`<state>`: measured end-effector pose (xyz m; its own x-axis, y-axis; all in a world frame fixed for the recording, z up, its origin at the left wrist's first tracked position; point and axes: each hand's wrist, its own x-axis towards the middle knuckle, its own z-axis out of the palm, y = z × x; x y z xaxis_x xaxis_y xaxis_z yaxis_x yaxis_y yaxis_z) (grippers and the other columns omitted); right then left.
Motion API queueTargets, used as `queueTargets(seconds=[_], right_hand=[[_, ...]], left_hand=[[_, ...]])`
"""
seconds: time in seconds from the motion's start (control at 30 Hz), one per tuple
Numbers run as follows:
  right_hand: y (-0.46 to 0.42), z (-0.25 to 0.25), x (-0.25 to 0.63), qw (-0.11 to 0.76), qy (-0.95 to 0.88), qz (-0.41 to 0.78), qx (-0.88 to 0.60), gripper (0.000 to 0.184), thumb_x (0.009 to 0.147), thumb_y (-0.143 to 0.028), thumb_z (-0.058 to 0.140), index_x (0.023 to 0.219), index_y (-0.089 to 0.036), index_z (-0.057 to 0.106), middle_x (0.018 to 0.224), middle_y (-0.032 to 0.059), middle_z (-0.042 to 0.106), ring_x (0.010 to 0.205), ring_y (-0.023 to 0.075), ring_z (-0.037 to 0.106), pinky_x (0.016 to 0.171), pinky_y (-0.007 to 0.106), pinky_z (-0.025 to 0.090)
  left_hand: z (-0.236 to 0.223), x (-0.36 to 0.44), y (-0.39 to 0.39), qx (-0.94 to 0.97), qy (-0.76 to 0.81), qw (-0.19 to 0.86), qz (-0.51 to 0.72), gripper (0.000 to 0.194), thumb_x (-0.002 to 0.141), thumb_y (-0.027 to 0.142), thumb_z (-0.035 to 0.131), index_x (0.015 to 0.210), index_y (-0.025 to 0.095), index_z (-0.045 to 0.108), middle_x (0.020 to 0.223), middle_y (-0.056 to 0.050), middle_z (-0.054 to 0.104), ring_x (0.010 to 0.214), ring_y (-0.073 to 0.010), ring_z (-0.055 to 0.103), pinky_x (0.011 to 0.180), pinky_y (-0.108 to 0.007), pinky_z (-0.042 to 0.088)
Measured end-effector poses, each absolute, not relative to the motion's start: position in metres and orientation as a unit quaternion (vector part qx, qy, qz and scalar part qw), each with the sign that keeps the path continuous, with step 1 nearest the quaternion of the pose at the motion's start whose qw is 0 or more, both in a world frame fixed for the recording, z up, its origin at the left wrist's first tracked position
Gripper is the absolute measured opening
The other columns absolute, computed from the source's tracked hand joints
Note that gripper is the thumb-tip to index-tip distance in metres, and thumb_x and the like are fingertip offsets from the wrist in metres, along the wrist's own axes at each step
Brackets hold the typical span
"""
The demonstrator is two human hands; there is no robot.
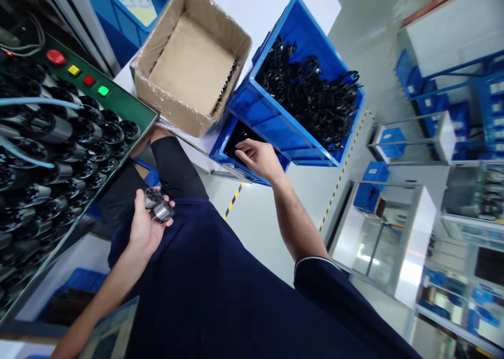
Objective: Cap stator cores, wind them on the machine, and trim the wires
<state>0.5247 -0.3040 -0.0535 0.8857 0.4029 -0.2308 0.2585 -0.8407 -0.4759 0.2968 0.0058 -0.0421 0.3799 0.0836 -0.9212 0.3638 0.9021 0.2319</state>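
Observation:
My left hand [147, 225] is closed around two short cylindrical metal-and-black parts [161, 209], held palm up in front of my lap. One part shows a black, slotted end; the other turns its shiny metal side to me. My right hand [258, 158] is over a small blue bin [220, 151] that holds black parts [239, 133] too dark to make out singly. Its thumb and index finger are bent and slightly apart, and I see nothing between them. The other fingers are partly hidden.
A large blue bin [271, 115] full of black clip-like parts [311, 94] stands above the small one. Beside it sits a plastic-lined cardboard box [173, 104]. At left, a green machine panel [129, 107] carries buttons and many cylindrical parts [51, 128], with pale blue tubes [35, 102] across them.

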Motion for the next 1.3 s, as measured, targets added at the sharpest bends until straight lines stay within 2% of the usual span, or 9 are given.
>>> queueTargets(seconds=[0.13,0.27,0.4,0.6,0.77,0.93,1.07,1.13,1.3], right_hand=[[-0.303,-0.109,0.540,0.163,-0.121,0.234,-0.951,0.071,0.107,-0.055,0.084,0.165,-0.015,0.074,0.163,0.0249,0.074,0.126,0.0357,0.083,0.121,0.053,0.067],[-0.292,-0.132,0.556,0.114,-0.122,0.261,-0.951,0.077,0.106,-0.062,0.085,0.169,-0.021,0.069,0.167,0.0214,0.070,0.144,0.0390,0.076,0.130,0.054,0.062],[-0.282,-0.137,0.558,0.039,-0.105,0.270,-0.956,0.065,0.103,-0.061,0.088,0.154,-0.023,0.075,0.160,0.0221,0.072,0.138,0.0441,0.078,0.121,0.057,0.065],[-0.289,-0.133,0.553,-0.041,-0.110,0.282,-0.952,0.043,0.107,-0.038,0.079,0.150,-0.029,0.077,0.159,0.0163,0.076,0.136,0.0413,0.079,0.114,0.051,0.065],[-0.303,-0.127,0.546,-0.064,-0.129,0.283,-0.948,0.050,0.109,-0.037,0.079,0.158,-0.031,0.076,0.160,0.0155,0.076,0.135,0.0395,0.080,0.110,0.047,0.064],[-0.314,-0.129,0.547,-0.079,-0.120,0.268,-0.953,0.066,0.102,-0.031,0.083,0.166,-0.029,0.070,0.169,0.0191,0.070,0.131,0.0404,0.081,0.107,0.047,0.066],[-0.324,-0.135,0.546,-0.074,-0.100,0.268,-0.955,0.063,0.105,-0.045,0.081,0.162,-0.020,0.072,0.159,0.0257,0.076,0.128,0.0454,0.081,0.109,0.054,0.067],[-0.331,-0.138,0.545,-0.066,-0.094,0.274,-0.955,0.059,0.107,-0.056,0.078,0.152,-0.017,0.078,0.158,0.0283,0.074,0.122,0.0455,0.082,0.107,0.057,0.068],[-0.347,-0.141,0.543,-0.014,-0.111,0.271,-0.956,0.058,0.108,-0.066,0.073,0.138,-0.018,0.085,0.158,0.0262,0.073,0.120,0.0423,0.080,0.115,0.057,0.065]], left_hand=[[-0.054,0.293,0.014,0.163,0.529,0.828,-0.092,0.048,0.130,0.053,0.033,0.119,0.021,0.068,0.085,-0.002,0.066,0.056,-0.0137,0.068,0.032,-0.016,0.029],[-0.065,0.284,0.022,0.219,0.456,0.858,-0.094,0.032,0.112,0.048,0.065,0.127,0.021,0.071,0.092,-0.004,0.071,0.071,-0.0237,0.081,0.034,-0.022,0.045],[-0.070,0.277,0.021,0.241,0.360,0.896,-0.102,0.045,0.093,0.055,0.084,0.120,0.022,0.072,0.083,-0.001,0.066,0.073,-0.0260,0.077,0.038,-0.029,0.057],[-0.075,0.276,0.006,0.298,0.380,0.871,-0.088,0.061,0.093,0.072,0.087,0.124,0.022,0.069,0.082,0.000,0.070,0.064,-0.0234,0.073,0.038,-0.028,0.052],[-0.080,0.277,0.010,0.322,0.392,0.859,-0.076,0.056,0.090,0.066,0.088,0.117,0.021,0.069,0.093,-0.005,0.075,0.076,-0.0245,0.076,0.040,-0.027,0.053],[-0.082,0.275,0.014,0.370,0.354,0.854,-0.091,0.061,0.095,0.073,0.087,0.119,0.020,0.069,0.097,-0.005,0.074,0.073,-0.0224,0.075,0.038,-0.025,0.048],[-0.079,0.273,0.010,0.438,0.323,0.838,-0.033,0.068,0.088,0.061,0.106,0.131,0.024,0.067,0.117,-0.006,0.082,0.078,-0.0168,0.079,0.053,-0.023,0.058],[-0.078,0.271,0.009,0.431,0.300,0.851,-0.020,0.065,0.089,0.056,0.106,0.130,0.024,0.067,0.120,-0.006,0.084,0.077,-0.0156,0.080,0.061,-0.023,0.061],[-0.076,0.271,0.010,0.367,0.288,0.883,-0.050,0.063,0.098,0.075,0.092,0.122,0.025,0.062,0.100,-0.006,0.087,0.069,-0.0202,0.079,0.057,-0.027,0.059]])
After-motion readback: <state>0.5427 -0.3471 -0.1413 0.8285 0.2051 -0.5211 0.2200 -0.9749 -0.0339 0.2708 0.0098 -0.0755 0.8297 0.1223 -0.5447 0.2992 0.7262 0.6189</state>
